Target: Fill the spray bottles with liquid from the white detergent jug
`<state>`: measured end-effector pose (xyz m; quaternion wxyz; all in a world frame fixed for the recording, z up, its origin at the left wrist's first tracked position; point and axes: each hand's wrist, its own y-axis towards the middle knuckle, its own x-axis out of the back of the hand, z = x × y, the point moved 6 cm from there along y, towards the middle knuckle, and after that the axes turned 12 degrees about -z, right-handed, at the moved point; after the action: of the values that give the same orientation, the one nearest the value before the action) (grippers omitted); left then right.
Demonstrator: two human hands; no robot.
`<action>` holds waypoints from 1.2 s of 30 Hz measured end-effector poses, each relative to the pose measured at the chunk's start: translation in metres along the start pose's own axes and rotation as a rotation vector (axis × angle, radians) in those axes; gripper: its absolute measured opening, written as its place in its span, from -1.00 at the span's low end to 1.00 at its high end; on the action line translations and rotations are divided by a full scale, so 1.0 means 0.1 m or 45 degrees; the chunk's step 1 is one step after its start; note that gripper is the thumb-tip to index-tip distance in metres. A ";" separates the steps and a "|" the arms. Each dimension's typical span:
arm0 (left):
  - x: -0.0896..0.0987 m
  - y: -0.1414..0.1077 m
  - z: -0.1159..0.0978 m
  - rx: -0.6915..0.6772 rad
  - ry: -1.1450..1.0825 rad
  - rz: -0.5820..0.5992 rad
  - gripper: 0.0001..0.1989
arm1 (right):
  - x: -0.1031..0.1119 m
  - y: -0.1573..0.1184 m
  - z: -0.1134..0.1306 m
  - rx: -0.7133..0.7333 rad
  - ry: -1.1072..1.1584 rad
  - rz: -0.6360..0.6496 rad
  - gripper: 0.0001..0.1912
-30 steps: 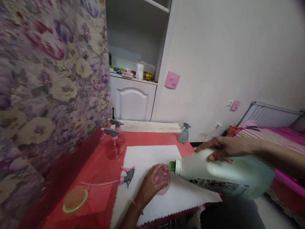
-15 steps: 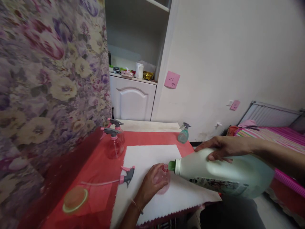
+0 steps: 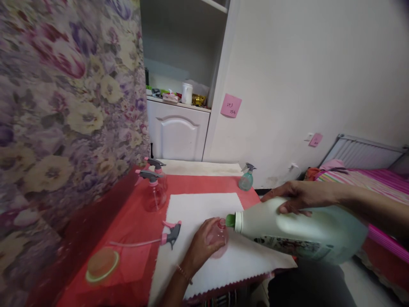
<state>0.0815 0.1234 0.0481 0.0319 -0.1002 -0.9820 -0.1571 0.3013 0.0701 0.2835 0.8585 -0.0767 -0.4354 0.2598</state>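
Note:
My left hand (image 3: 202, 243) is wrapped around a pink spray bottle (image 3: 220, 243) with no top on it, upright on a white cloth (image 3: 249, 260). In my right hand (image 3: 295, 198) is a large pale green jug (image 3: 287, 226), tipped nearly level. Its green spout (image 3: 230, 220) sits right beside the bottle's mouth; whether liquid flows I cannot tell. A grey and pink spray head (image 3: 172, 234) with a thin tube lies to the left, partly on the cloth. Further left rests a round orange lid (image 3: 102, 264) with a pale green rim.
Two pink spray bottles (image 3: 155, 198) with grey heads stand at the back left of the red tabletop (image 3: 198, 183). A green spray bottle (image 3: 246, 181) stands at the back right. A flowered curtain (image 3: 79, 119) hangs on the left; a bed (image 3: 367, 170) is at the right.
Hardly anything differs: the view has shifted very slightly. Both hands keep their hold, with the jug's spout still at the bottle's mouth.

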 end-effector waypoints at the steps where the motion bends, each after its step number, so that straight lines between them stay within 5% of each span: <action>1: 0.00 0.00 -0.01 -0.001 0.003 0.003 -0.36 | 0.00 0.00 0.01 0.005 -0.003 -0.001 -0.37; 36: 0.01 0.00 0.03 -0.031 0.019 -0.011 -0.37 | 0.00 0.00 0.02 0.029 -0.009 0.002 -0.37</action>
<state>0.0806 0.1246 0.0457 0.0372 -0.0953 -0.9801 -0.1701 0.3001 0.0696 0.2849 0.8576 -0.0666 -0.4352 0.2658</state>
